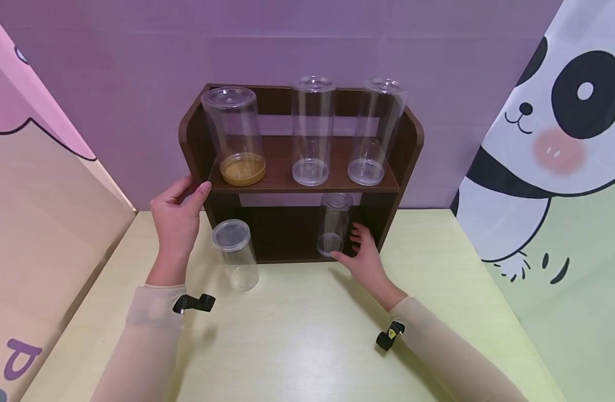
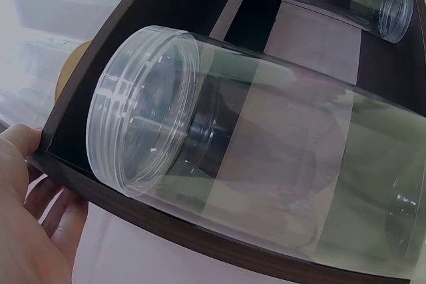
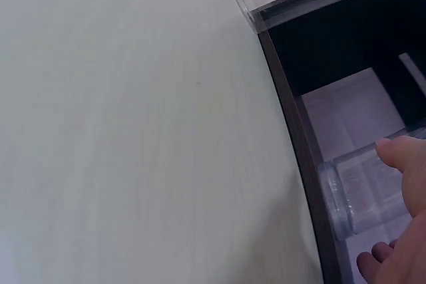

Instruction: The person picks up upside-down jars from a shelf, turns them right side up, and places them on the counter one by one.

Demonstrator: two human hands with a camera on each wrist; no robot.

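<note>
A dark brown two-tier shelf (image 1: 307, 188) stands on the table. My left hand (image 1: 179, 212) grips its left side panel, with the thumb by the front end of the upper board and the fingers behind the panel. In the lower tier, toward the right, a clear plastic jar (image 1: 333, 226) stands upright. My right hand (image 1: 362, 262) is around its right side, thumb in front and fingers loosely spread; firm contact cannot be told. Another clear jar with a whitish lid (image 1: 232, 237) stands at the lower left front edge, close to my left hand.
On the upper tier stand a wide clear jar with a golden base (image 1: 243, 170) and two tall clear jars, one in the middle (image 1: 312, 134) and one at right (image 1: 377, 134). The pale wooden table (image 1: 297, 335) extends in front. A purple backdrop (image 1: 136, 84) hangs behind.
</note>
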